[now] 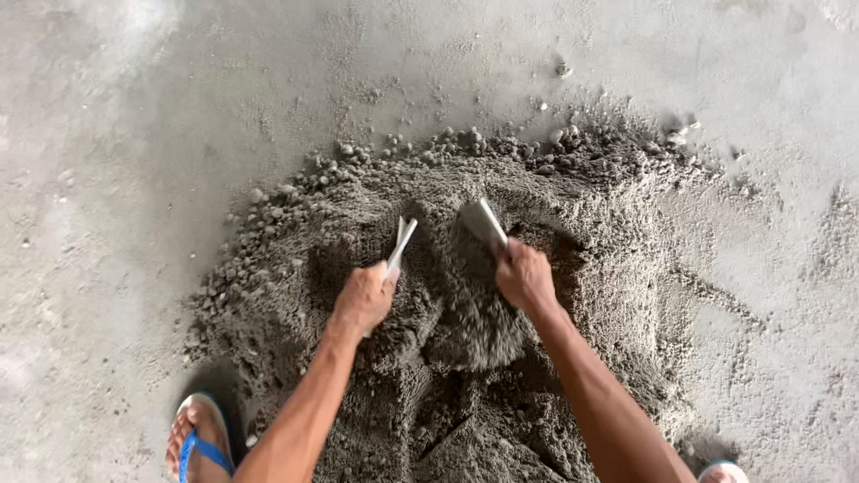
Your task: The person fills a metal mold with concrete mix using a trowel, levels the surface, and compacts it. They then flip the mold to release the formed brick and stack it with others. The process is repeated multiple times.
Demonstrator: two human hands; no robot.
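Observation:
A wide pile of grey sandy mix [447, 358] with small stones lies on a concrete floor [134, 134]. My left hand [362, 300] grips a thin flat pale tool [402, 241] that points up into the pile's middle. My right hand [523, 277] grips a flat grey-coated blade [483, 224], angled up and to the left. Both tools meet the mix around a raised heap [465, 295] between my hands. Both forearms reach in from the bottom edge.
My left foot in a blue-strapped sandal [199, 440] stands at the pile's lower left edge. The tip of another sandal [723, 471] shows at the bottom right. Loose pebbles [295, 192] ring the pile's far and left rim.

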